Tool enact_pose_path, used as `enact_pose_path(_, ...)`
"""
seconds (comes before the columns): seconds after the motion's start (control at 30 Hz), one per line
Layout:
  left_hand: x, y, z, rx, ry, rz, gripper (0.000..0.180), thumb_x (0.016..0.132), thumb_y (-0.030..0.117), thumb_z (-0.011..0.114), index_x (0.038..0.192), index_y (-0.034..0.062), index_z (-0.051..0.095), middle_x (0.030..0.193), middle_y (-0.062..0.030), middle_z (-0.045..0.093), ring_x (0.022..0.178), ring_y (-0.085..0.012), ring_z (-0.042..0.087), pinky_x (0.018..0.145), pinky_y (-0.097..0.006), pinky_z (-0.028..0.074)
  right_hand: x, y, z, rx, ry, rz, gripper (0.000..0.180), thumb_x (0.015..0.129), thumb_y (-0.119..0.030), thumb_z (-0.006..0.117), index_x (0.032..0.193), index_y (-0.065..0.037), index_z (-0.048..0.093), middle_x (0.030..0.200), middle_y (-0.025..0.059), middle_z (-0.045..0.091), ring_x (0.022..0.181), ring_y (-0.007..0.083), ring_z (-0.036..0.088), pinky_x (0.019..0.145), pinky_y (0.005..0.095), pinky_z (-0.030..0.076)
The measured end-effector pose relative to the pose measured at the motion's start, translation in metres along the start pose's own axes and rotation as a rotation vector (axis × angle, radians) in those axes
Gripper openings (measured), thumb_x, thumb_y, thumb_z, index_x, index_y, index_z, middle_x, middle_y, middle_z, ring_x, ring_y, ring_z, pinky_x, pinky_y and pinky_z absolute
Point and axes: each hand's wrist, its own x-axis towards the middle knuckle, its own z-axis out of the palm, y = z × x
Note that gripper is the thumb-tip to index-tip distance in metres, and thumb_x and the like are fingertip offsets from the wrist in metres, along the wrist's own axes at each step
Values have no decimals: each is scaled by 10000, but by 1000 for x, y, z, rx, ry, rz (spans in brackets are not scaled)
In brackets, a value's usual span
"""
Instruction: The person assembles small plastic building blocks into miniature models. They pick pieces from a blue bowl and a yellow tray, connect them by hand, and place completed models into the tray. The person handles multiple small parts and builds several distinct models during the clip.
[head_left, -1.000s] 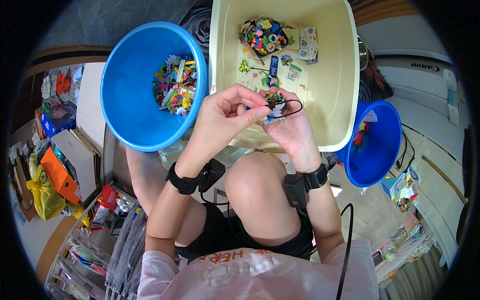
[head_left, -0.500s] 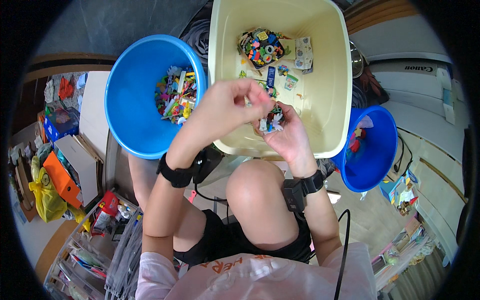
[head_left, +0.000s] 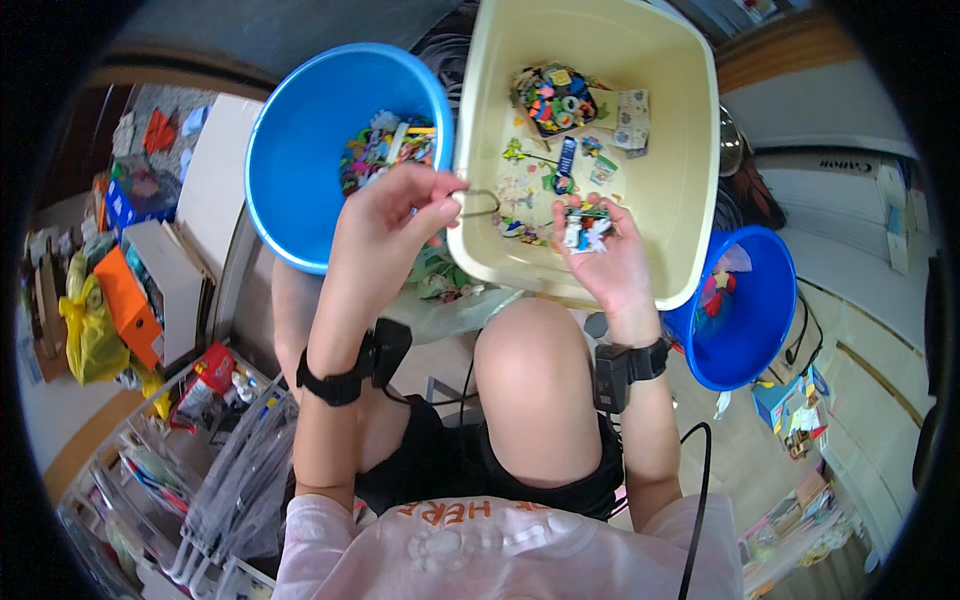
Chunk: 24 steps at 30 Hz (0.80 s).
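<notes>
My left hand (head_left: 405,215) is over the near left rim of the cream tub (head_left: 655,265), thumb and fingers pinched on a thin dark loop (head_left: 484,203). Whether that loop is wire or elastic I cannot tell. Inside the tub's near side, my right hand (head_left: 608,262) is palm up with fingers curled. It cradles a handful of small trinkets (head_left: 588,228), white, dark and coloured. Farther into the tub sit a dark tray of colourful little pieces (head_left: 556,100), patterned paper (head_left: 632,122), a narrow dark blue packet (head_left: 566,165) and scattered small bits.
Left of the tub stands a light blue basin (head_left: 290,150) with a heap of colourful small items (head_left: 385,150). A darker blue bucket (head_left: 745,345) is at its right. A clear plastic bag (head_left: 450,295) lies between basin and knees. A cable (head_left: 700,500) runs by my right arm.
My left hand has drawn away to the left from my right palm, with the thin loop now showing in its pinch. My right hand still cups the trinkets. The whole view has shifted slightly.
</notes>
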Motion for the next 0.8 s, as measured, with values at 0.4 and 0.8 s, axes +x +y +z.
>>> enact_pose_path(0.4, -244, -18, -67, -434, 556, -21, 130, 899, 111, 680, 907, 10, 598, 790, -45, 637, 656, -100, 616, 570, -217, 493, -43, 43, 45, -41, -112, 50, 236, 974, -124, 445, 1117, 28, 554, 1169, 168, 568, 1129, 314, 517, 986, 435, 427)
enact_pose_path(0.8, -347, -176, -175, -479, 1085, -71, 176, 905, 201, 675, 915, 29, 642, 726, 20, 575, 614, -44, 511, 538, -209, 418, -60, 157, 91, -232, -80, 246, 179, 965, -93, 452, 1041, 5, 581, 1087, 145, 590, 1119, 278, 513, 957, 414, 461)
